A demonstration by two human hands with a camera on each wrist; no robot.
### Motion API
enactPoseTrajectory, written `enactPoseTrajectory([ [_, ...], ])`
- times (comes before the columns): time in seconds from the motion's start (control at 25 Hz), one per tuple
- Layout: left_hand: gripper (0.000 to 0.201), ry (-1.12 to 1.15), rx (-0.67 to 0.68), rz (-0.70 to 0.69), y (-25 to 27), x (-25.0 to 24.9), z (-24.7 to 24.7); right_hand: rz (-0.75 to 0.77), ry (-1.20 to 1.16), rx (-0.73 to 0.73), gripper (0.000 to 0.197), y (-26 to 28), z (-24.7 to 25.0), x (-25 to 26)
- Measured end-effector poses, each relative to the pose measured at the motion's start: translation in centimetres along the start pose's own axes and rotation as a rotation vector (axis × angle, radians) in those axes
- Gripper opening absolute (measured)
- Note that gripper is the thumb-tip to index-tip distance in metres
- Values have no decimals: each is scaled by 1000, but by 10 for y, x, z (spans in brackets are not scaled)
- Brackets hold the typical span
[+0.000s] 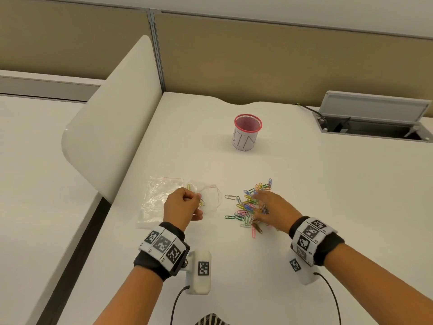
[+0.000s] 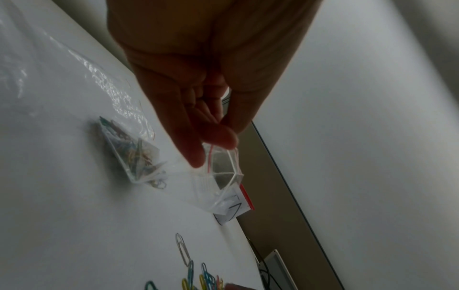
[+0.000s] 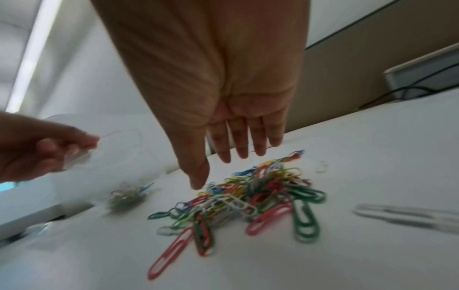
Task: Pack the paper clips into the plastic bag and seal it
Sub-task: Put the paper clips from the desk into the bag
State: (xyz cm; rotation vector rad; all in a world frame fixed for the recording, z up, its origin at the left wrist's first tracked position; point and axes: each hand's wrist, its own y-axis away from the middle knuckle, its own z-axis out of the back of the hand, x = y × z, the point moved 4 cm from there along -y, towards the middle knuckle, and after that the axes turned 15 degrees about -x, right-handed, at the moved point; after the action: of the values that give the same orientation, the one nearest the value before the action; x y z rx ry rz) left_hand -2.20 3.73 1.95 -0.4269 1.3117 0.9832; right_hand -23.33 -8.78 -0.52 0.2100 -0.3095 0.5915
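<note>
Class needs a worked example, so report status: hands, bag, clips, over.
Left hand pinches open plastic bag, some clips inside. Right hand open, over loose paper clips. Bag unsealed. Nothing in the way.

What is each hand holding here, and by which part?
The left hand pinches the plastic bag at the rim of its open mouth, by the red zip line. The right hand holds nothing; its fingers are spread over the loose paper clips.
</note>
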Motion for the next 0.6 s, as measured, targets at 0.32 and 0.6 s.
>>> enactPoseTrajectory([
  [0.32, 15, -6, -27, 14, 5, -3, -6, -62, 42, 83, 78, 1, -13, -5],
  [0.6, 18, -3, -70, -2, 7, -9, -11, 9, -17, -24, 28, -12, -6, -4],
])
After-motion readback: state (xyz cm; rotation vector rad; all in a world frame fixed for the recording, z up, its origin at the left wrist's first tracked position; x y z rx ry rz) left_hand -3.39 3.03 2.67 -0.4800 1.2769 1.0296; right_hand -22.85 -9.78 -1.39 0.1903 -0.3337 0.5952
